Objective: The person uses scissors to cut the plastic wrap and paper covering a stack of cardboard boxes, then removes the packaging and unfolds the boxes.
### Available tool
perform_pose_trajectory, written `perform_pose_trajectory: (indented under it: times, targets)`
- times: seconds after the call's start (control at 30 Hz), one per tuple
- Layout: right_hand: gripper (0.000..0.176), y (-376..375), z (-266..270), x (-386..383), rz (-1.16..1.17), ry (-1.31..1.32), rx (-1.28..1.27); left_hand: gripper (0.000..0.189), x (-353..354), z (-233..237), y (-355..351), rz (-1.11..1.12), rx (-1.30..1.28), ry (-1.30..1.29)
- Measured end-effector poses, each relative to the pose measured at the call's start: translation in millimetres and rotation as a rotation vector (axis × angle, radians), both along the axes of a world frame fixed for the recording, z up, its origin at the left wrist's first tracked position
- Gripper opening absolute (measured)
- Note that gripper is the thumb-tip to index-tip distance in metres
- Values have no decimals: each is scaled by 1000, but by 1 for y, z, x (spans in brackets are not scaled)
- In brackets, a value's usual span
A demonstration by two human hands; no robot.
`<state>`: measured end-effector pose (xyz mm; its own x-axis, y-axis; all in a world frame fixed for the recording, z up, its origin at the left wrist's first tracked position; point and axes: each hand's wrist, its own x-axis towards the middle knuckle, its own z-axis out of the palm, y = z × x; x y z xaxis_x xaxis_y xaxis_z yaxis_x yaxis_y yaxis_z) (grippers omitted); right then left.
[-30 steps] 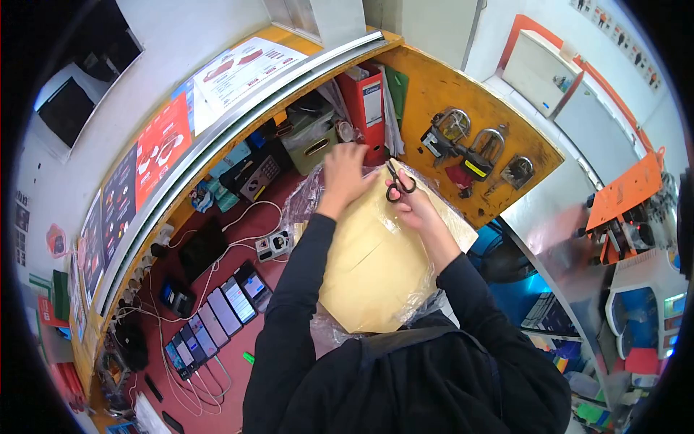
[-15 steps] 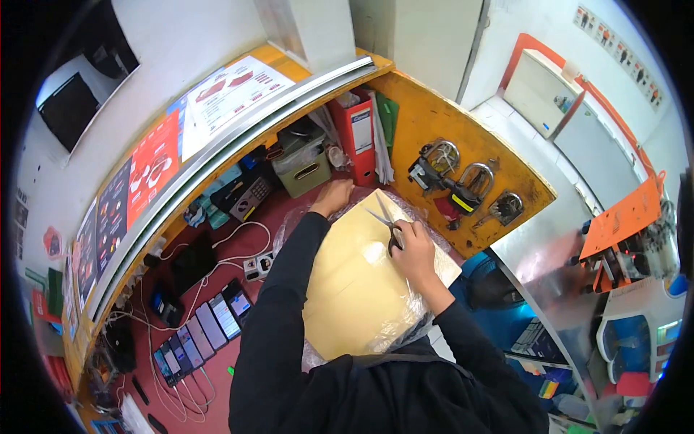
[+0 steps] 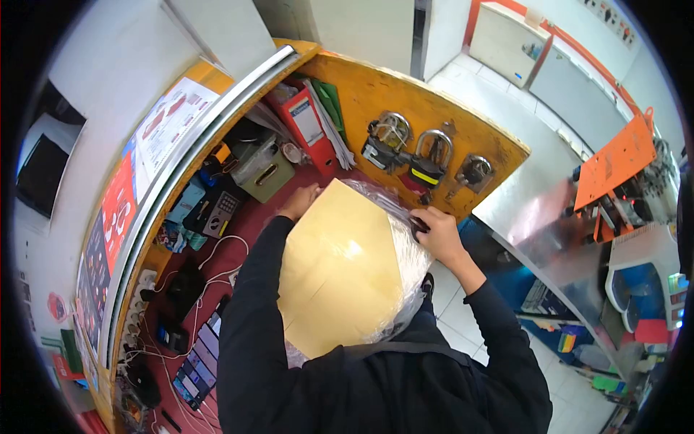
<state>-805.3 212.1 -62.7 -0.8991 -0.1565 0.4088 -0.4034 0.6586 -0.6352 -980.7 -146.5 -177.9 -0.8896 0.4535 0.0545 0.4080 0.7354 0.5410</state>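
Sleeves [image 3: 249, 311]: black, one on each side of the package.
Package [image 3: 340, 267]: tan, smooth, shiny; lying slantwise at the right end of the desk, directly before the body, one corner pointing to the desk's far corner.
Plastic wrap [image 3: 412, 264]: clear, crumpled, loose along the package's right edge.
Right hand [image 3: 442, 239]: fingers closed around the scissors, at the wrapped right edge of the package.
Scissors [image 3: 419, 225]: dark, mostly hidden in the grip.
Left hand [image 3: 300, 202]: fingers bent at the package's far left edge; cannot tell whether gripping or only resting.
Phones [image 3: 202, 351]: set side by side in a row, toward the desk's left end.
Desk [image 3: 254, 215]: red top, walled by a wooden panel on the right.
Keypad box [image 3: 220, 213]: black, against the desk's back edge.
Green box [image 3: 267, 179]: dull olive, beside the keypad box.
Binder [image 3: 305, 126]: red, upright in the desk's far corner, papers and a green folder [image 3: 331, 105] beside.
Locks [image 3: 428, 165]: three, hung on the wooden panel [image 3: 499, 134].
Counter [image 3: 506, 199]: metal, beyond the panel.
Cabinet [image 3: 506, 43]: white, against the far wall.
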Motion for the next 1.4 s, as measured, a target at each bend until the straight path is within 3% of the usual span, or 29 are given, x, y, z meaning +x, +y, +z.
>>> perform_pose_trajectory:
  times: [0.17,0.2,0.23,0.3,0.33,0.37,0.43,0.5,0.57,0.6,0.67,0.7,0.77,0.9,0.97,1.07,1.2,1.4]
  targets:
    - [37,20,5,18,56,19,43,27,7,28,3,96,-57,-87]
    - [37,34,-2,30,69,97,82,27,7,26,-3,119,139,-278]
    - [37,46,1,47,70,88,81,27,13,33,-1,121,138,-288]
    - [34,68,14,88,-54,-27,-30,25,39,78,5,294,104,238]
    - [34,80,5,105,-52,-41,-30,26,59,106,20,355,42,375]
    - [34,93,-8,122,-94,-227,-281,30,86,134,44,421,-22,512]
    - [38,109,-25,144,-55,-563,-749,45,128,177,93,-16,-30,487]
    - [41,106,-13,148,209,-774,-973,55,152,168,137,-443,-37,483]
    - [52,96,3,144,480,-899,-935,48,160,162,167,-613,47,292]
    - [58,90,10,143,548,-1001,-1016,48,152,158,169,-606,41,284]
    - [66,78,19,145,672,-1163,-1131,38,125,151,174,-858,-4,214]
    - [69,73,22,143,730,-1224,-1152,38,122,148,176,-863,-5,219]
    - [63,57,28,143,760,-1330,-1225,21,125,142,178,-871,29,96]
    - [54,12,30,148,668,-1508,-1236,14,135,147,180,-806,201,122]
    - [49,-19,24,158,519,-1513,-1276,11,139,152,173,-634,286,42]
    - [40,-69,17,174,280,-1153,-1385,13,145,148,164,-559,436,40]
    - [38,-114,16,184,-13,-996,-1483,21,153,158,152,-572,394,138]
    - [35,-152,5,166,-225,-672,-1505,16,158,161,144,-619,291,332]
